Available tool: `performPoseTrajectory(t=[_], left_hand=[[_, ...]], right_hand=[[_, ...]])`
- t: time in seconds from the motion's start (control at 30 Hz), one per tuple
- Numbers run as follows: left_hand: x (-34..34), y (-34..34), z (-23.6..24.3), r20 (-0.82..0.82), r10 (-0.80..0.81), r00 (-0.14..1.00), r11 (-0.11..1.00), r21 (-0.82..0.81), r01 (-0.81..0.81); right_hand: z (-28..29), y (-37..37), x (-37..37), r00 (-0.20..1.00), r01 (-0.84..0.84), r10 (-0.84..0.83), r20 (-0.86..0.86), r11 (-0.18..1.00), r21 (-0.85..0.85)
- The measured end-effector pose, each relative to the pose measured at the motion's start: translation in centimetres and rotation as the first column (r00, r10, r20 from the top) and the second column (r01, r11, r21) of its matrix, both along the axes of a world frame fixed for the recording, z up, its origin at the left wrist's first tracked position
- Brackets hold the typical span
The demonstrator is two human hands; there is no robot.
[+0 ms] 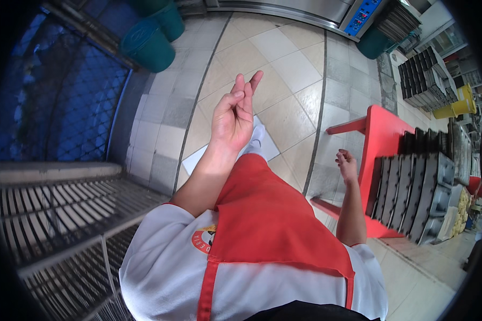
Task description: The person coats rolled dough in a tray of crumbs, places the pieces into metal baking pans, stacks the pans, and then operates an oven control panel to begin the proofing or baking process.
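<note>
My left hand [234,119] is raised in front of me, palm up and empty. Its fingers are stretched and partly spread, with the thumb lying across toward them. To the right and lower, my right hand [348,167] hangs beside a red table [374,136], without visibly touching it. Its fingers are loosely bent and a little apart, and nothing shows in them. On that table stand several dark metal baking pans [407,187], stacked on their sides. Below my hands is my red apron [273,219] over a white shirt.
Tiled floor [273,69] stretches ahead toward a steel appliance with a blue control panel [363,17]. Green bins [149,45] stand far left. A slatted metal rack [64,219] is close on my left. More stacked pans [426,80] and a yellow container [458,104] are at far right.
</note>
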State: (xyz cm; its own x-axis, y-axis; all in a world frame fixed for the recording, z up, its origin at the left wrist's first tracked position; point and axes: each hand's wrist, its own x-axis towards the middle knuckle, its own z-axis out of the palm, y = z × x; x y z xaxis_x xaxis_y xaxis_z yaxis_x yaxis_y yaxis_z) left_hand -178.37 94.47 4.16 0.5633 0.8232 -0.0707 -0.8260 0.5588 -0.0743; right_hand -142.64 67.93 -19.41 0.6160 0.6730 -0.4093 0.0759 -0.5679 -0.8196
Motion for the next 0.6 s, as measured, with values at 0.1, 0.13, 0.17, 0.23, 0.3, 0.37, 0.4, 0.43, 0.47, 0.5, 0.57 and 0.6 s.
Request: performPoseTrajectory(t=[0.1, 0.13, 0.17, 0.23, 0.3, 0.37, 0.4, 0.43, 0.47, 0.5, 0.57, 0.6], left_hand=[[8.3, 10.9, -1.0, -0.003, -0.027, 1.000, 1.000, 0.010, 0.027], [11.7, 14.0, -0.5, -0.004, -0.050, 0.999, 0.999, 0.007, 0.050], [14.4, 16.2, 0.1, 0.002, -0.099, 0.995, 0.994, -0.041, 0.099], [18.8, 21.1, 1.8, -0.013, -0.151, 0.988, 0.983, -0.104, 0.149], [24.3, 25.1, 2.4, -0.028, -0.198, 0.980, 0.980, -0.032, 0.197], [31.0, 28.8, 2.4, -0.036, -0.253, 0.967, 0.967, 0.026, 0.254], [34.3, 30.4, 2.2, -0.050, -0.275, 0.960, 0.960, 0.044, 0.277], [37.7, 31.9, 2.0, -0.067, -0.299, 0.952, 0.951, 0.060, 0.303], [41.4, 33.4, 1.8, -0.074, -0.329, 0.941, 0.940, 0.065, 0.334], [44.9, 34.7, 1.5, -0.081, -0.356, 0.931, 0.930, 0.070, 0.361], [52.9, 36.9, 0.8, -0.118, -0.390, 0.913, 0.917, 0.046, 0.397], [57.0, 37.6, 0.5, -0.147, -0.394, 0.907, 0.916, 0.020, 0.401]], right_hand=[[-4.6, 3.2, 4.8, 0.998, -0.046, 0.043, -0.041, 0.996, -0.073], [-6.4, 2.6, 6.2, 0.996, -0.057, 0.047, -0.075, 0.989, -0.134], [-7.5, 1.2, 6.8, 0.990, -0.083, 0.058, -0.126, 0.977, -0.197], [-5.7, 3.5, 6.5, 0.990, -0.004, -0.033, -0.140, 0.965, -0.261], [-3.7, 4.9, 7.2, 0.934, 0.201, -0.270, -0.235, 0.939, -0.278], [-2.9, 7.7, 10.3, 0.868, 0.339, -0.416, -0.271, 0.895, -0.291], [-2.7, 9.3, 11.8, 0.854, 0.365, -0.444, -0.272, 0.883, -0.296], [-2.9, 10.8, 13.3, 0.836, 0.393, -0.474, -0.276, 0.869, -0.302], [-3.4, 12.7, 15.7, 0.832, 0.418, -0.479, -0.281, 0.873, -0.251], [-4.2, 15.0, 18.1, 0.859, 0.402, -0.443, -0.258, 0.894, -0.197], [-6.0, 19.0, 24.1, 0.904, 0.372, -0.383, -0.191, 0.923, -0.095], [-6.6, 20.7, 27.7, 0.925, 0.346, -0.351, -0.144, 0.936, -0.062]])
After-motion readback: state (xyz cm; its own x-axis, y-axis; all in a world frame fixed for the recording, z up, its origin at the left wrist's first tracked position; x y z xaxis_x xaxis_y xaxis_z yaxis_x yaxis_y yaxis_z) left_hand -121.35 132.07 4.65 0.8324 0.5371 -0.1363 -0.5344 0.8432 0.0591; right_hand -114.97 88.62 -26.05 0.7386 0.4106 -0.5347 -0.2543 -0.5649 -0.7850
